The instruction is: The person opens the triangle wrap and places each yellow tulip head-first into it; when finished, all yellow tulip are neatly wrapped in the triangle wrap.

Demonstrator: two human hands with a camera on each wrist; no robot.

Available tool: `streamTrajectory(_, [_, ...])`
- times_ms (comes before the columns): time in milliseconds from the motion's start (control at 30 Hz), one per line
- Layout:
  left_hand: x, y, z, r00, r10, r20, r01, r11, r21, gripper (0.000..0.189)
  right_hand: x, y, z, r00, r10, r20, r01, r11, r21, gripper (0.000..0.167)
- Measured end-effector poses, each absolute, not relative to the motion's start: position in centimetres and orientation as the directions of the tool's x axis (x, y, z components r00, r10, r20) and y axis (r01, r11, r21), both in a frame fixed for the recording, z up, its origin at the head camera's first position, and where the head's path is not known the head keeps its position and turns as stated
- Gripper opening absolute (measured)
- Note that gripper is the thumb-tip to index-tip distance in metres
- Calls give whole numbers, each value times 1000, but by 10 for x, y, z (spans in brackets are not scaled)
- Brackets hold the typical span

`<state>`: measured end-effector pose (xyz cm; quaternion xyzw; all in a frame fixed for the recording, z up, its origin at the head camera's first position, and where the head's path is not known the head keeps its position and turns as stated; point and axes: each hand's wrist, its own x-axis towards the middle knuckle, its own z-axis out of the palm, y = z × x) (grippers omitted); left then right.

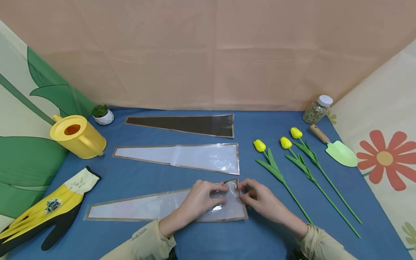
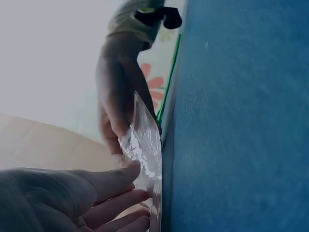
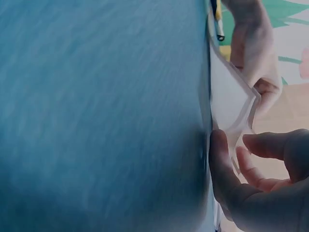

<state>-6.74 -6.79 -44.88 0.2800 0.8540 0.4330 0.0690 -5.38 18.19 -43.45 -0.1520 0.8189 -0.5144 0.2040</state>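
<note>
A long tapered clear plastic sleeve [image 1: 139,207] with a brown border lies nearest on the blue cloth, its wide end to the right. My left hand [image 1: 203,198] is over that wide end, with straight thumb and fingers apart, touching the plastic [image 2: 145,145]. At the sleeve's right edge, my right hand [image 1: 260,198] pinches the film between thumb and fingers. In the right wrist view the sleeve's wide end [image 3: 231,96] stands slightly raised off the cloth. Behind lie a second clear sleeve [image 1: 204,157] and a dark one [image 1: 195,124], both flat.
Several yellow things are around: three tulips [image 1: 273,168] on the right, a watering can [image 1: 79,137] and a glove [image 1: 52,209] on the left. A trowel [image 1: 341,153] and a lidded jar [image 1: 316,110] are at the far right. A potted succulent [image 1: 103,115] stands back left.
</note>
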Motion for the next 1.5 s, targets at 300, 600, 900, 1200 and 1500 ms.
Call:
streamTrajectory(300, [-68, -67, -451, -834, 536, 131, 408, 441, 799, 33, -56, 178, -437, -855, -465, -229, 46, 371, -927, 20])
streamTrajectory(600, [-66, -64, -450, -846, 516, 131, 394, 441, 806, 34, -49, 169, -434, -871, -450, -195, 56, 303, -951, 23])
streamTrajectory(900, [-65, -61, -450, -849, 504, 161, 430, 481, 764, 32, -43, 164, -434, -889, -423, -177, 56, 282, -958, 26])
streamTrajectory(1200, [-64, -61, -450, -852, 487, 191, 442, 474, 761, 22, -41, 161, -435, -884, -429, -188, 76, 265, -961, 25])
streamTrajectory(1500, [-63, -62, -451, -863, 455, 220, 439, 457, 774, 14, -42, 162, -436, -902, -401, -162, 45, 285, -958, 23])
